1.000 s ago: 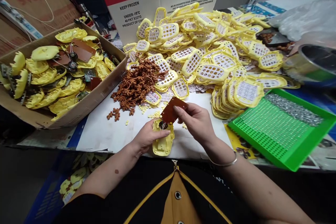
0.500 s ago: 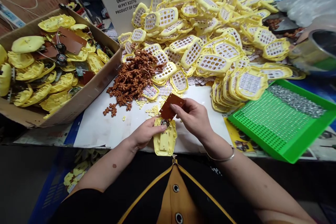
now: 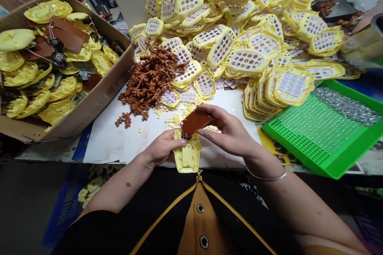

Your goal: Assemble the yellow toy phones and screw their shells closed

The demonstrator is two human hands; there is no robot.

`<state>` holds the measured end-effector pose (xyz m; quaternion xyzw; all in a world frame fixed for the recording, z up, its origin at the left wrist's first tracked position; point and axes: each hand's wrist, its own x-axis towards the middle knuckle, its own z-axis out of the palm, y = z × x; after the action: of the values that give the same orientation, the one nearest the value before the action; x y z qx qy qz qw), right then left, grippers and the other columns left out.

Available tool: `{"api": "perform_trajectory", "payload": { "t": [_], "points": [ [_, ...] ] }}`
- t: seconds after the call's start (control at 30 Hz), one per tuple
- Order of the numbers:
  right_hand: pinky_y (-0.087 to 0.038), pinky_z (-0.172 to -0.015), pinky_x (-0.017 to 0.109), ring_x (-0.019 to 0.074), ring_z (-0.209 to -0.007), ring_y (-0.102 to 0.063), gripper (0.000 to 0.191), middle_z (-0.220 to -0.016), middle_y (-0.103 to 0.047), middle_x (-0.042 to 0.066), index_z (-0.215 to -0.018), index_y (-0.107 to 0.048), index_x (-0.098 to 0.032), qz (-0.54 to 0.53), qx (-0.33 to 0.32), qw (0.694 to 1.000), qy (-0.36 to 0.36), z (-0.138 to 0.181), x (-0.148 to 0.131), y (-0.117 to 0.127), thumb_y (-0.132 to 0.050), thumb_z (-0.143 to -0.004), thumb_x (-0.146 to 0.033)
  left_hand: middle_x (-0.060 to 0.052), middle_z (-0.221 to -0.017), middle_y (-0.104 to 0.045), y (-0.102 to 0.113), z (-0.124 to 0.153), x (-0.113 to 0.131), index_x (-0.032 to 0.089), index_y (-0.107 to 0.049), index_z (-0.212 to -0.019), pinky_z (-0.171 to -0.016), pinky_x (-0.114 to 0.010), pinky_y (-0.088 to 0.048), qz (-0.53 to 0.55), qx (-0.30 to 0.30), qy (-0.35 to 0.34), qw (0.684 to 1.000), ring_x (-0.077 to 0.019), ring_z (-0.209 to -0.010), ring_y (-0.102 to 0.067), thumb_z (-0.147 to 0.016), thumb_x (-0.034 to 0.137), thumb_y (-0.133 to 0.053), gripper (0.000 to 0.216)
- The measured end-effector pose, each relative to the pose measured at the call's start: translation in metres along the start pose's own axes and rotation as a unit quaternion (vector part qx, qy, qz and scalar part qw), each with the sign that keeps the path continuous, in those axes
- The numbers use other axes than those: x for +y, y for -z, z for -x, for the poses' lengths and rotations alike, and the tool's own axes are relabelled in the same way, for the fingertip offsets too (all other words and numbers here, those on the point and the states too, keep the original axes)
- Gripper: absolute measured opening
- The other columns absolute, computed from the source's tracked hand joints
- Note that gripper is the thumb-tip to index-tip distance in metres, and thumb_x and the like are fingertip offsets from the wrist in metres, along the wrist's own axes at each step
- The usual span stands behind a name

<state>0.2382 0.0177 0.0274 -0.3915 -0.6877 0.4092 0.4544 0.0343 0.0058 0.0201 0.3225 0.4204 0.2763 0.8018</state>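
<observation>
– Where is the yellow shell (image 3: 187,157) kept?
– Near the front edge of the white sheet (image 3: 107,139), open side up. It is pinched by the left hand (image 3: 161,146), the thumb laid over its rim; the other fingers are mostly hidden.
– And the brown board (image 3: 196,122)?
– It is held tilted above the shell's far end by the right hand (image 3: 229,129), with the fingers curled over its far edge and the thumb set at its near edge. How firmly it is gripped cannot be told.
– What is covered by it?
– Part of a dark round piece (image 3: 186,135), perhaps seated in the shell, though the view there is poor.
– Is anything cut off?
– The cardboard box (image 3: 86,107), filled with yellow parts, is cut by the left edge. The printed carton (image 3: 136,4) is cropped at the top and partly hidden by the heaped yellow covers (image 3: 248,60). At the right, the green basket (image 3: 320,139) is cropped too.
</observation>
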Motion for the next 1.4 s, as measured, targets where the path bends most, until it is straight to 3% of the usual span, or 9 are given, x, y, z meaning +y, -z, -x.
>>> {"api": "perform_trajectory", "payload": {
  "t": [0.13, 0.33, 0.47, 0.6, 0.8, 0.9, 1.03, 1.17, 1.4],
  "points": [
    [-0.056, -0.075, 0.028, 0.0168, -0.087, -0.069, 0.031, -0.107, -0.072, 0.007, -0.117, -0.059, -0.023, 0.132, -0.051, 0.987, 0.082, 0.002, -0.009, 0.014, -0.063, -0.087, -0.028, -0.004, -0.08, -0.07, -0.001, -0.001, 0.0, 0.013, -0.069, -0.088, -0.071, -0.029, -0.048, -0.004, 0.012, 0.001, 1.0, -0.0165, -0.071, -0.064, -0.062, 0.027, -0.082, 0.032],
    [-0.043, -0.059, 0.029, 0.0176, -0.071, -0.059, 0.019, -0.082, -0.066, 0.008, -0.086, -0.073, -0.024, 0.401, 0.048, 0.89, 0.214, -0.006, -0.014, 0.012, -0.065, -0.084, -0.042, -0.002, -0.082, -0.069, -0.004, -0.003, -0.003, 0.015, -0.068, -0.091, -0.071, -0.028, -0.045, -0.023, 0.042, -0.022, 0.999, -0.0163, -0.073, -0.061, -0.062, 0.021, -0.076, 0.031],
    [-0.046, -0.075, 0.032, 0.0183, -0.084, -0.06, 0.016, -0.097, -0.07, 0.008, -0.079, -0.07, -0.021, 0.419, 0.031, 0.856, 0.301, -0.016, -0.017, 0.004, -0.064, -0.087, -0.034, 0.0, -0.082, -0.067, -0.005, -0.004, -0.003, 0.017, -0.068, -0.091, -0.075, -0.027, -0.044, -0.055, 0.066, -0.053, 0.995, -0.0154, -0.078, -0.06, -0.065, 0.018, -0.072, 0.026],
    [-0.04, -0.055, 0.027, 0.0136, -0.061, -0.054, 0.011, -0.065, -0.066, 0.002, -0.085, -0.067, -0.015, 0.447, -0.003, 0.825, 0.347, -0.022, -0.024, -0.005, -0.057, -0.089, -0.018, -0.001, -0.08, -0.066, -0.003, -0.007, -0.002, 0.016, -0.067, -0.089, -0.081, -0.029, -0.044, -0.098, 0.091, -0.116, 0.984, -0.0173, -0.084, -0.059, -0.071, 0.025, -0.07, 0.021],
    [-0.036, -0.048, 0.027, 0.0122, -0.053, -0.05, 0.014, -0.066, -0.067, 0.001, -0.093, -0.066, -0.015, 0.451, -0.021, 0.748, 0.486, -0.029, -0.036, -0.017, -0.052, -0.09, -0.015, -0.005, -0.096, -0.069, 0.005, -0.011, -0.006, 0.016, -0.065, -0.099, -0.084, -0.032, -0.046, -0.134, 0.139, -0.193, 0.962, -0.0195, -0.091, -0.061, -0.077, 0.029, -0.066, 0.025],
    [-0.038, -0.048, 0.025, 0.0115, -0.055, -0.053, 0.014, -0.065, -0.066, 0.001, -0.092, -0.065, -0.016, 0.417, 0.032, 0.85, 0.322, -0.032, -0.035, -0.022, -0.051, -0.091, -0.017, -0.005, -0.098, -0.069, 0.007, -0.011, -0.008, 0.016, -0.065, -0.103, -0.081, -0.031, -0.047, -0.126, 0.163, -0.198, 0.958, -0.0198, -0.091, -0.061, -0.077, 0.031, -0.067, 0.029],
    [-0.05, -0.053, 0.026, 0.0149, -0.064, -0.063, 0.019, -0.073, -0.068, 0.004, -0.097, -0.065, -0.016, 0.135, 0.041, 0.989, -0.038, -0.033, -0.027, -0.025, -0.058, -0.087, -0.031, -0.005, -0.102, -0.07, 0.008, -0.012, -0.006, 0.017, -0.063, -0.113, -0.078, -0.029, -0.049, -0.085, 0.19, -0.188, 0.96, -0.02, -0.091, -0.063, -0.076, 0.028, -0.067, 0.039],
    [-0.048, -0.039, 0.025, 0.0126, -0.05, -0.058, 0.039, -0.067, -0.063, 0.0, -0.096, -0.063, -0.016, -0.153, 0.019, 0.95, -0.27, -0.031, -0.021, -0.028, -0.073, -0.07, -0.043, -0.004, -0.1, -0.071, 0.009, -0.012, -0.003, 0.018, -0.064, -0.113, -0.082, -0.031, -0.05, -0.063, 0.186, -0.203, 0.959, -0.0205, -0.093, -0.063, -0.074, 0.025, -0.067, 0.04],
    [-0.053, -0.04, 0.022, 0.0098, -0.05, -0.058, 0.043, -0.063, -0.063, -0.003, -0.086, -0.062, -0.018, -0.311, 0.057, 0.886, -0.338, -0.018, -0.013, -0.047, -0.083, -0.058, -0.041, -0.004, -0.103, -0.071, 0.015, -0.012, -0.003, 0.019, -0.064, -0.113, -0.089, -0.032, -0.049, -0.032, 0.18, -0.237, 0.954, -0.0205, -0.099, -0.063, -0.076, 0.026, -0.066, 0.038]
  ]
}}
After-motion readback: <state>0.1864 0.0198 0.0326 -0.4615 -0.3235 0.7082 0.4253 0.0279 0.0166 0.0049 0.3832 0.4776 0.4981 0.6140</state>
